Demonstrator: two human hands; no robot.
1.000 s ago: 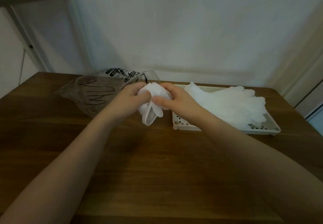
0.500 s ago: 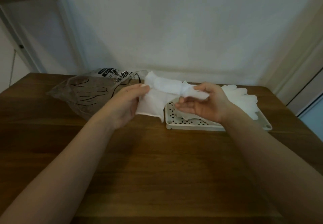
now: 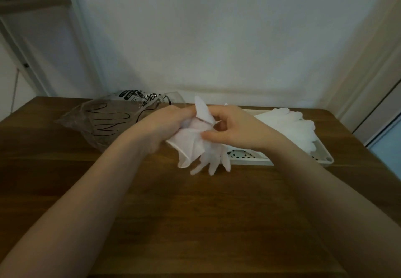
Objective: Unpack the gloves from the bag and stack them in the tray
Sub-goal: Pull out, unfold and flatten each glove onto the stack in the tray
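Both hands are on one thin white translucent disposable glove (image 3: 195, 147), held above the brown wooden table (image 3: 195, 223) at the near-left corner of the tray. Left hand (image 3: 167, 123) grips the bunched cuff end, fingers curled round it. Right hand (image 3: 227, 125) pinches the same glove just beside it, thumb low, fingers curled over the top. A folded flap of the glove sticks up between the two hands.

Glove's long axis runs roughly from the hands down toward the camera: open cuff edge hangs lower left, glove fingers dangle lower right, tips close above the table, contact not clear.

Key relation: the white perforated plastic tray (image 3: 321, 162) lies to the right of and slightly beyond the hands, long side running left to right. The stack of white gloves already in the tray (image 3: 288, 125) lies with fingers pointing right. Right hand is the nearer one to the tray. My read: the glove needs turning about a quarter so its fingers point right before it goes on the stack, right hand leading.

The clear plastic bag with a black hand outline (image 3: 104, 121) lies flat on the table left of and behind the left hand. Whether gloves remain inside, can't tell.

Writing: black printed blocks with white characters at the bag's top edge, too blurred to read. No legible brand.
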